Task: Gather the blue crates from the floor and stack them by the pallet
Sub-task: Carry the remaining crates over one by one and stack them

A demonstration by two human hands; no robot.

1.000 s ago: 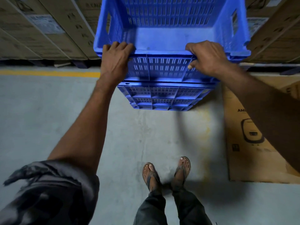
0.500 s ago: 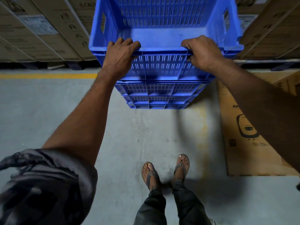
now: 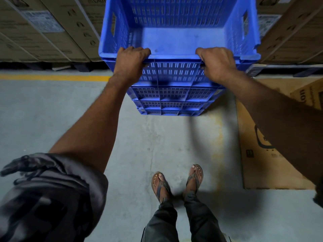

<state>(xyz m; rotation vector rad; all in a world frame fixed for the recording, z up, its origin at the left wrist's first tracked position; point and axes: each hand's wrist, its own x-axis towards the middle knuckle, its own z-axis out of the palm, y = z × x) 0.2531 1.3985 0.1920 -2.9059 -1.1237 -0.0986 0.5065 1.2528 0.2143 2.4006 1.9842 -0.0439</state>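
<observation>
A blue slotted plastic crate [image 3: 176, 37] sits on top of a stack of blue crates [image 3: 173, 102] standing on the concrete floor. It is empty inside. My left hand [image 3: 130, 62] grips the left part of its near rim, fingers curled over the edge. My right hand [image 3: 217, 63] grips the right part of the same rim. Behind the stack, dark pallets [image 3: 82, 66] carry big cartons.
Tall cardboard cartons [image 3: 43, 30] stand at the back left and more cartons [image 3: 293, 32] at the back right. A flat sheet of cardboard [image 3: 253, 137] lies on the floor to the right. A yellow floor line [image 3: 54, 77] runs along the left. My sandalled feet [image 3: 176, 182] stand on grey concrete.
The top crate has settled lower in view onto the stack, with both hands still on its near rim. The view has shifted slightly.
</observation>
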